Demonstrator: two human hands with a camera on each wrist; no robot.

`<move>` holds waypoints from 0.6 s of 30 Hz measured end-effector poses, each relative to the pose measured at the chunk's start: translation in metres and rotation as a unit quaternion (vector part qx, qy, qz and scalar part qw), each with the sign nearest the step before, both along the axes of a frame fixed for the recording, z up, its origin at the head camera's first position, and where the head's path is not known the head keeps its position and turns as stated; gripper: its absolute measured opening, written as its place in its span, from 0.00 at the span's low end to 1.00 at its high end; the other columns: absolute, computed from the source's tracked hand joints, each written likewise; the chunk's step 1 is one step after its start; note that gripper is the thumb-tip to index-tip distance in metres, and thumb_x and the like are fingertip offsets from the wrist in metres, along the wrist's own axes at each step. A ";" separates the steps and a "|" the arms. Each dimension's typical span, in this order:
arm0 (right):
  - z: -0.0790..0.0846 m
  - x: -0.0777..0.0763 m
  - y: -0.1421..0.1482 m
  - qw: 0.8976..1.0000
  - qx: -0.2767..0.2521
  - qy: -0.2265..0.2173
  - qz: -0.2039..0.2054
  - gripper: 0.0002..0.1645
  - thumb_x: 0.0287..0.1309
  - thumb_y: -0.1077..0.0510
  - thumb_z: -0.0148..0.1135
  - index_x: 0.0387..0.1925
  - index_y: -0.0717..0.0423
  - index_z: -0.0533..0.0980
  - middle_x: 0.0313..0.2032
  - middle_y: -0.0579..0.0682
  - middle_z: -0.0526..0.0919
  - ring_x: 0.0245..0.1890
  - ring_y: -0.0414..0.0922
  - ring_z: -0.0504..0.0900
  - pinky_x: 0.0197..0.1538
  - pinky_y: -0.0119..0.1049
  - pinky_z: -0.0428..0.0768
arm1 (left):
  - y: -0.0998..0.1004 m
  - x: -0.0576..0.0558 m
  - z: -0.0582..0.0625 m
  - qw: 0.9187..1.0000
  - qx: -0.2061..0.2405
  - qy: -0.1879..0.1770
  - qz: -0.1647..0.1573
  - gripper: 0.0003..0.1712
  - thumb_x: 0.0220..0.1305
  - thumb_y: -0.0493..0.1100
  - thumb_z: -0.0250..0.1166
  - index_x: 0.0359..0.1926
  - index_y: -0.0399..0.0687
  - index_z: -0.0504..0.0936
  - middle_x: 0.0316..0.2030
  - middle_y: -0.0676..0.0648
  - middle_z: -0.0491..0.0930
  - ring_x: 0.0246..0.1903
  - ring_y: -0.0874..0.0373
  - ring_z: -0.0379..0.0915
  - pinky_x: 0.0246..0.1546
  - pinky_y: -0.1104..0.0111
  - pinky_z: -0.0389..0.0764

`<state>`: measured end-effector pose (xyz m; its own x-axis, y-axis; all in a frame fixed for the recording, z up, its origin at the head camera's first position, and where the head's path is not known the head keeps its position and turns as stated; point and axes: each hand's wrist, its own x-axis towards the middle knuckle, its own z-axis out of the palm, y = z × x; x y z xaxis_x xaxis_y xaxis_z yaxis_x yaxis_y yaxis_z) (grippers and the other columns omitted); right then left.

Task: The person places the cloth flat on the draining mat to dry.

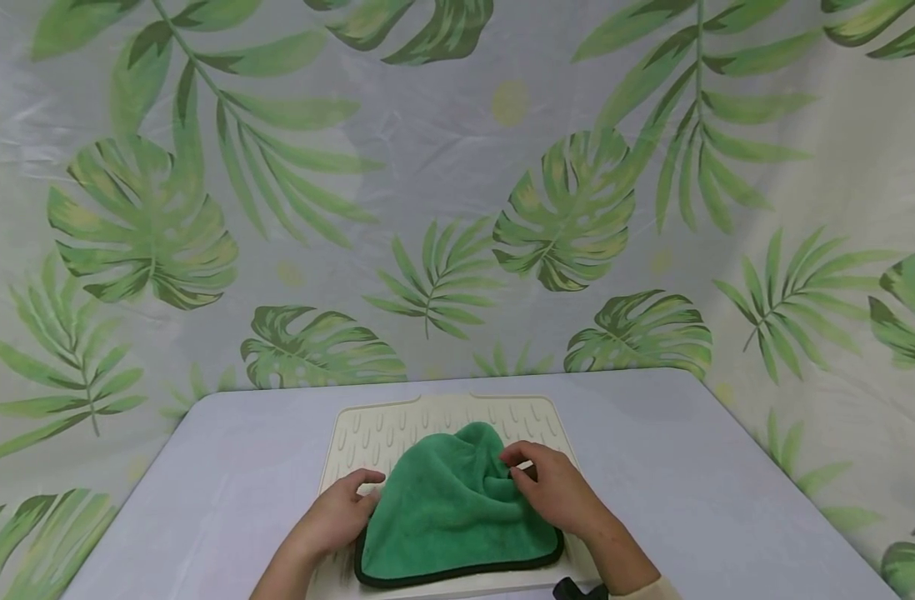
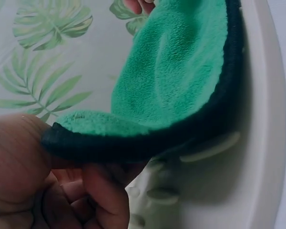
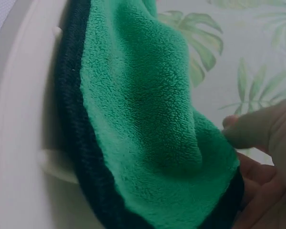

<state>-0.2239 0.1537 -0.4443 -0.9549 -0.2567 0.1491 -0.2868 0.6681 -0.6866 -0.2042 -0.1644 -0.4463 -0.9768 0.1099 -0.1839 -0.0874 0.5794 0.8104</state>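
A green plush towel (image 1: 450,508) with a dark trimmed edge lies bunched over a cream ribbed mat, its top raised in folds. My left hand (image 1: 340,512) is at the towel's left side; in the left wrist view the thumb and fingers of my left hand (image 2: 81,186) pinch the dark edge. On the towel's upper right is my right hand (image 1: 555,487). The right wrist view has the thumb of my right hand (image 3: 262,157) against the green face and fingers behind the edge, pinching it. Some fingertips are hidden by the cloth.
The cream mat (image 1: 367,429) with raised oval ribs lies under the towel on a white table (image 1: 675,467). A black object (image 1: 577,590) shows at the bottom edge near my right wrist. Behind the table hangs a leaf-patterned curtain (image 1: 442,167).
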 end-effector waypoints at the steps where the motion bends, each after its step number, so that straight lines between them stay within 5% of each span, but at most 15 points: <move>1: -0.001 0.000 0.000 1.000 0.005 0.008 -0.005 0.12 0.69 0.64 0.61 0.48 0.48 0.81 0.48 0.46 0.86 0.42 0.42 0.85 0.43 0.34 0.83 | 0.001 0.000 0.000 1.000 -0.001 -0.003 -0.001 0.21 0.77 0.43 0.55 0.65 0.41 0.76 0.33 0.48 0.84 0.28 0.58 0.78 0.27 0.65 0.76; 6: -0.005 0.000 -0.002 0.999 0.027 0.030 -0.034 0.12 0.68 0.66 0.61 0.45 0.47 0.82 0.42 0.45 0.87 0.39 0.41 0.84 0.39 0.33 0.81 | 0.003 0.002 -0.001 1.000 -0.001 -0.006 -0.013 0.24 0.76 0.49 0.57 0.65 0.40 0.76 0.23 0.51 0.80 0.19 0.60 0.73 0.25 0.66 0.74; 11: -0.006 0.002 -0.003 0.997 0.050 0.006 -0.055 0.10 0.68 0.64 0.62 0.46 0.46 0.80 0.38 0.46 0.89 0.35 0.39 0.83 0.35 0.36 0.80 | 0.004 0.003 -0.003 0.998 0.041 -0.019 -0.032 0.27 0.76 0.49 0.58 0.67 0.36 0.73 0.13 0.54 0.68 0.11 0.62 0.61 0.18 0.68 0.68; 18: -0.005 0.004 -0.001 0.998 0.045 -0.039 -0.011 0.14 0.68 0.57 0.65 0.53 0.49 0.78 0.34 0.47 0.89 0.32 0.41 0.84 0.34 0.39 0.80 | 0.004 0.002 -0.004 0.997 0.066 -0.019 -0.037 0.31 0.73 0.52 0.62 0.66 0.35 0.73 0.20 0.51 0.78 0.14 0.60 0.68 0.19 0.67 0.71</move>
<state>-0.2198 0.1524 -0.4494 -0.9682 -0.2448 0.0516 -0.2196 0.7330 -0.6438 -0.2020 -0.1599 -0.4505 -0.9579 0.2067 -0.1991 -0.0803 0.4731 0.8774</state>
